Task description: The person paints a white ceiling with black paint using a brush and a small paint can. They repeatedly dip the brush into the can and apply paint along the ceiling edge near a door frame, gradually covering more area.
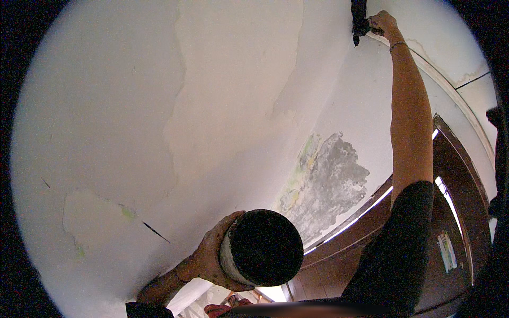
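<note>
My left hand is wrapped round the side of a round tub, held low in front of me. The tub's inside looks black, and what it holds cannot be made out. My right arm reaches up to the top right, where my right hand is closed near the upper part of the wall. Right at its fingers is a dark, narrow object running up past the top edge; its kind is too dark to tell. Both touch or nearly touch the white wall.
Bare grey plaster shows where paint has come off the wall, and paler patches lie on the left. A dark brown door with a frame stands at the right. Below the tub, pale slats, perhaps a ladder's, show in part.
</note>
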Tool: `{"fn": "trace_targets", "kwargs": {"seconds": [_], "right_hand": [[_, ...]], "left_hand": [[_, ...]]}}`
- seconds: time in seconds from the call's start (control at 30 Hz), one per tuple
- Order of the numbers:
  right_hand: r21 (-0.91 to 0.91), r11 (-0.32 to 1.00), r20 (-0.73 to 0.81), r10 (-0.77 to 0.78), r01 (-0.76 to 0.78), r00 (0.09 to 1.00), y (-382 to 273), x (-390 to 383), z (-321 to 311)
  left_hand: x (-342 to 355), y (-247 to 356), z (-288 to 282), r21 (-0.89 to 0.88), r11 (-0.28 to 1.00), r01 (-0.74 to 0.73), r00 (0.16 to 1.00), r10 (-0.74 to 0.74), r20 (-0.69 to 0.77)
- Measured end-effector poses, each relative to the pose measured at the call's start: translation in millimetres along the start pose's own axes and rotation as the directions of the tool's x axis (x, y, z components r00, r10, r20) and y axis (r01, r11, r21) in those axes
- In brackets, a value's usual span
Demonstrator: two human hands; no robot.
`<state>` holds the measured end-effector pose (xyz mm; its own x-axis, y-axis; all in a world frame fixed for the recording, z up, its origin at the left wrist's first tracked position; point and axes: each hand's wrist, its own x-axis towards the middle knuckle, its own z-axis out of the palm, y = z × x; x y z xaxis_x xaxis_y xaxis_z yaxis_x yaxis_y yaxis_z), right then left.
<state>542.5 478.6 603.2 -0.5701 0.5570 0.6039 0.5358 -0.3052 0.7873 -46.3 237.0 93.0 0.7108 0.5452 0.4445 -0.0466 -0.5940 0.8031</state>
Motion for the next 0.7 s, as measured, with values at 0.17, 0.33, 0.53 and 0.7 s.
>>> {"fn": "trace_targets", "kwargs": {"seconds": [0.17, 0.33, 0.53, 0.7], "right_hand": [[0.147, 0.833, 0.326, 0.469, -0.534, 0.821, -47, 14, -42], [0.213, 0.875, 0.152, 0.409, -0.434, 0.900, -98, 13, -96], [0.155, 0.893, 0.123, 0.407, -0.423, 0.905, -78, -3, -78], [-0.024, 0.931, 0.217, 0.361, -0.364, 0.907, -48, -22, -54]], "left_hand": [[-1, 7, 0, 0.018, 0.999, -0.030, 0.999, 0.031, -0.021], [-4, 15, 2, 0.044, 0.999, 0.031, 0.999, -0.029, -0.038], [0, 10, 2, 0.122, 0.992, -0.028, 1.000, 0.028, 0.003], [-1, 9, 7, 0.001, 0.995, -0.098, 0.994, 0.098, -0.041]]}}
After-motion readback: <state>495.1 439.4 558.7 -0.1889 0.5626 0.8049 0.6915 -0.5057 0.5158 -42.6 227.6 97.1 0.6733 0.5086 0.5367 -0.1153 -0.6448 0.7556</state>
